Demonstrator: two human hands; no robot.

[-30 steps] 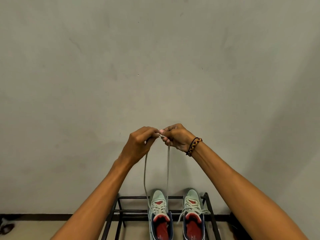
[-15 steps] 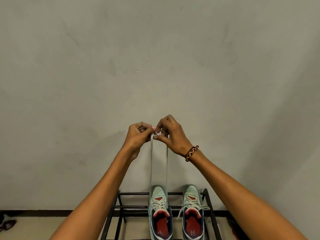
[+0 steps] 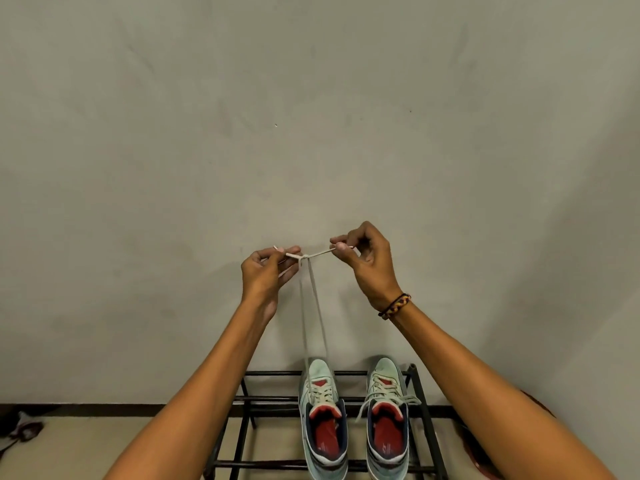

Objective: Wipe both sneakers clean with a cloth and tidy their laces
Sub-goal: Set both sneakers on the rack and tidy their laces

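Two pale green sneakers with red insoles stand side by side on a black metal shoe rack (image 3: 420, 403). The left sneaker (image 3: 320, 410) has its white lace (image 3: 317, 306) drawn up high in two strands that meet in a small knot between my hands. My left hand (image 3: 266, 271) pinches one lace end left of the knot. My right hand (image 3: 363, 258), with a braided bracelet at the wrist, pinches the other end to the right. The right sneaker (image 3: 386, 410) has loose laces spilling over its sides. No cloth is in view.
A plain grey wall fills most of the view behind the rack. A dark baseboard (image 3: 86, 408) runs along the floor. A dark object (image 3: 24, 429) lies on the floor at the far left, and a reddish round thing (image 3: 543, 410) sits behind my right arm.
My hands, close together a moment ago, have drawn apart sideways. The lace ends now stretch level between them with a knot in the middle.
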